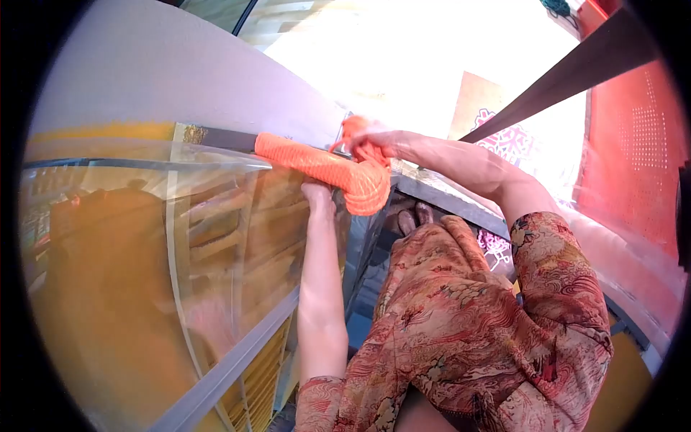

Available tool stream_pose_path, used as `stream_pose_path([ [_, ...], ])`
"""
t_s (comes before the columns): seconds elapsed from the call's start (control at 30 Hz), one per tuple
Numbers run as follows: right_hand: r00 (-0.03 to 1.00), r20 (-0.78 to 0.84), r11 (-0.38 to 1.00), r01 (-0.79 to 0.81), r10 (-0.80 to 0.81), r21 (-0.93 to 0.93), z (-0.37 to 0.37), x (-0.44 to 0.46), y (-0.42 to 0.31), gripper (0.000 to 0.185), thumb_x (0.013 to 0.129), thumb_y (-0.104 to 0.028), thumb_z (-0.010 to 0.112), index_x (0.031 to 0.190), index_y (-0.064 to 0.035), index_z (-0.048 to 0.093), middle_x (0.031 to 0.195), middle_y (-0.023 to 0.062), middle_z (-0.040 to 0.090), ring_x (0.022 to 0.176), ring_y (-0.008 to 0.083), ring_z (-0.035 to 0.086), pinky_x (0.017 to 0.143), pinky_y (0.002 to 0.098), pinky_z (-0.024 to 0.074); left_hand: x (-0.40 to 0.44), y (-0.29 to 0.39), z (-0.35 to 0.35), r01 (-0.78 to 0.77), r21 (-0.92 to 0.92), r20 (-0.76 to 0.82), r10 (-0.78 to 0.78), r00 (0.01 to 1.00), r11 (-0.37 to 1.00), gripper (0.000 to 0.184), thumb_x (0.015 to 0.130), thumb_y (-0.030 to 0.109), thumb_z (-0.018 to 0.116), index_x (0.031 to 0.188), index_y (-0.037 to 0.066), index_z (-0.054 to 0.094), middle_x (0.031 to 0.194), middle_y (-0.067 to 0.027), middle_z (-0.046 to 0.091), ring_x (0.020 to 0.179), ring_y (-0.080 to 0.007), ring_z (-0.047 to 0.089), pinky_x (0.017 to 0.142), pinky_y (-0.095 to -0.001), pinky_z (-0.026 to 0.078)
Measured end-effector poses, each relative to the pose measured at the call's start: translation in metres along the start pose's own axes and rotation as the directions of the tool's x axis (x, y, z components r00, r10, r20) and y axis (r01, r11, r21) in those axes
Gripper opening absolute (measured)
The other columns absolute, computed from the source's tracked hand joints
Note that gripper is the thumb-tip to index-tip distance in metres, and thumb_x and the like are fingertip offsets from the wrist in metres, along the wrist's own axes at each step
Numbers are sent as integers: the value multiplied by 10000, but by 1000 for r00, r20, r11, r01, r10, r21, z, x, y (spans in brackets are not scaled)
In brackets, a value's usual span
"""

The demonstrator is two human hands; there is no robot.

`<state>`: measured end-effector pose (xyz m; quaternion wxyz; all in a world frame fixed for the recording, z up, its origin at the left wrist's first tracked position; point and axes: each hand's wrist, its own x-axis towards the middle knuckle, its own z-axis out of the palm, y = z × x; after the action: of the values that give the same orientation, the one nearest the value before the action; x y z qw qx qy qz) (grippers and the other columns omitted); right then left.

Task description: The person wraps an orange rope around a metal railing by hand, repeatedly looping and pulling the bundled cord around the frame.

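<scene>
Orange cord [302, 157] is wound in tight, close turns around a dark rail [230, 140]. The wrapped part bends downward at its right end. My right hand [378, 144] is closed on a loose bunch of the orange cord just above that bend; its fingers are smeared by motion. From below, my left hand [317, 191] reaches up against the underside of the wrapped rail. The orange turns hide its fingers, so its grip does not show.
Clear plastic sheeting [129, 237] hangs at the left. A dark post [561, 79] slants across the upper right, near a red perforated panel [640, 144]. Below, a dark frame bar [453, 205] crosses by my feet. A grey bar [223, 367] runs along the lower left.
</scene>
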<state>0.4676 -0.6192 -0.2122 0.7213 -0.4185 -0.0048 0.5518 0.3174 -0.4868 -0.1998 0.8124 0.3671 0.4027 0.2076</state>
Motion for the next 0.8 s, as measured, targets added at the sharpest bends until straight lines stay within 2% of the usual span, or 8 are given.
stream_pose_path([
  [0.07,995,-47,990,95,-91,99,-19,4,-25,252,645,45,663,886,-4,609,779,78,626,653,198,615,634,302,526,-33,15,13,-47,572,54,19,998,819,192,938,109,455,971,-19,594,882,-109,652,724,-174,640,630,-312,539],
  [0.17,975,-148,950,196,-163,245,-53,-7,-64,141,692,-13,662,747,-61,541,739,55,606,558,128,541,569,256,491,-62,44,11,-85,848,136,-61,989,524,89,891,74,564,904,7,621,735,-30,634,566,-97,570,481,-233,444],
  [0.43,863,-141,862,499,-485,90,-50,-130,-132,157,847,-173,613,787,-32,577,609,1,555,442,71,423,476,193,373,-124,61,57,-458,639,432,204,878,618,113,871,66,622,958,-6,630,678,7,603,529,-55,521,478,-193,420],
  [0.47,870,-17,864,492,-493,109,-69,-135,-137,199,812,-152,648,940,-11,591,877,62,636,696,122,603,758,299,521,-127,55,67,-459,623,508,118,853,633,143,861,66,633,991,4,630,690,11,605,537,-60,525,490,-201,431],
  [0.5,843,177,856,516,-507,-6,-54,-158,-152,169,841,-188,619,858,-24,586,711,19,597,567,77,534,738,286,518,-128,51,74,-459,609,578,33,815,647,180,852,65,645,1023,14,630,702,16,607,545,-65,529,501,-209,443],
  [0.63,687,112,681,727,-718,-86,-23,-205,-179,264,890,-269,552,770,-34,566,474,-46,386,462,51,436,715,296,556,-139,60,71,-445,818,568,-391,724,364,176,887,152,612,973,1,637,697,-9,591,573,-72,537,528,-225,436],
  [0.7,620,-53,621,774,-783,-127,-1,-223,-188,262,911,-242,531,832,-1,597,529,-43,444,404,7,349,457,137,345,-133,79,51,-566,795,576,-566,590,219,200,880,185,617,826,-3,663,621,-21,585,545,-73,541,510,-237,433],
  [0.8,627,-69,602,704,-776,-376,-30,-213,-186,301,897,-244,556,942,47,619,506,-43,440,422,11,355,474,164,369,-103,108,14,-456,881,293,-615,732,-124,258,854,209,634,697,8,669,548,-37,582,485,-96,547,473,-265,435],
])
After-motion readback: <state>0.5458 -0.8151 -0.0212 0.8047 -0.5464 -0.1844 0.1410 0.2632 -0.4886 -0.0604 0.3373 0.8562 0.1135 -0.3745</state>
